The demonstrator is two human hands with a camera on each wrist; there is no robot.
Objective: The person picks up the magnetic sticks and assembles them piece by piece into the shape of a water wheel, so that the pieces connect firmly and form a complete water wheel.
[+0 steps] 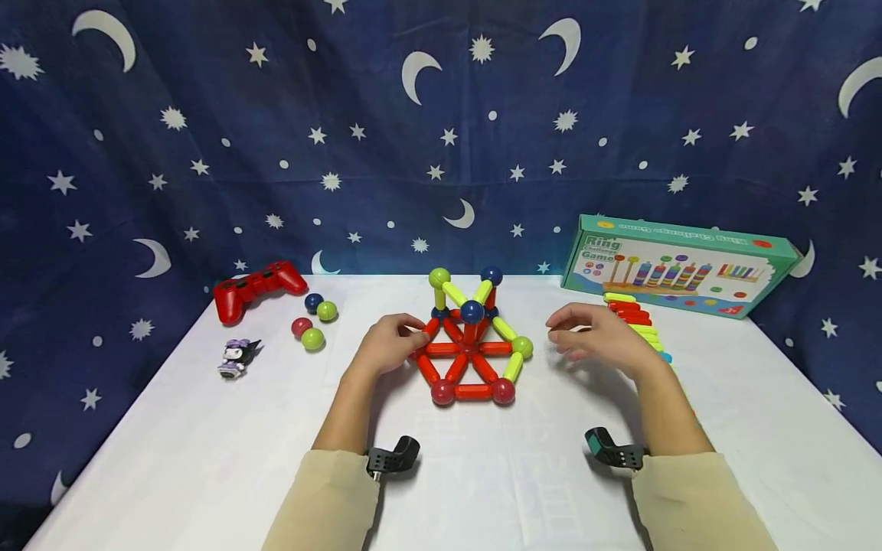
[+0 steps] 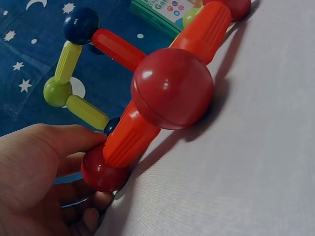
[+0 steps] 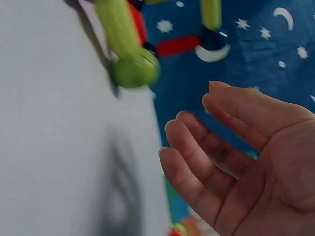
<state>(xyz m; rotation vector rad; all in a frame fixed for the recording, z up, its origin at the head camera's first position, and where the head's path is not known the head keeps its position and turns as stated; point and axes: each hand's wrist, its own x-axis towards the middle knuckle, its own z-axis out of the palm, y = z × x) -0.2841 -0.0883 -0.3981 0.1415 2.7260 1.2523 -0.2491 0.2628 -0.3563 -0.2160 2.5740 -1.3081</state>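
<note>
A ball-and-stick magnetic structure (image 1: 473, 392) stands on the white table, with a flat wheel of mostly red rods and a raised part above. On top are a front dark blue ball (image 1: 472, 311), a lime ball (image 1: 439, 278) and a rear blue ball (image 1: 491, 275), joined by lime rods (image 1: 455, 294). My left hand (image 1: 389, 344) pinches the red ball (image 2: 101, 172) at the base's left corner; fingers mostly hide that ball in the head view. My right hand (image 1: 606, 340), fingers loosely bent and holding nothing, hovers right of the lime corner ball (image 1: 522, 347), apart from it.
Loose balls (image 1: 313, 339), a red game controller (image 1: 258, 287) and a small figurine (image 1: 236, 358) lie at the left. Several spare rods (image 1: 630, 314) lie in a row behind my right hand. A green game box (image 1: 678, 268) stands at the back right, before a starry curtain (image 1: 372, 207).
</note>
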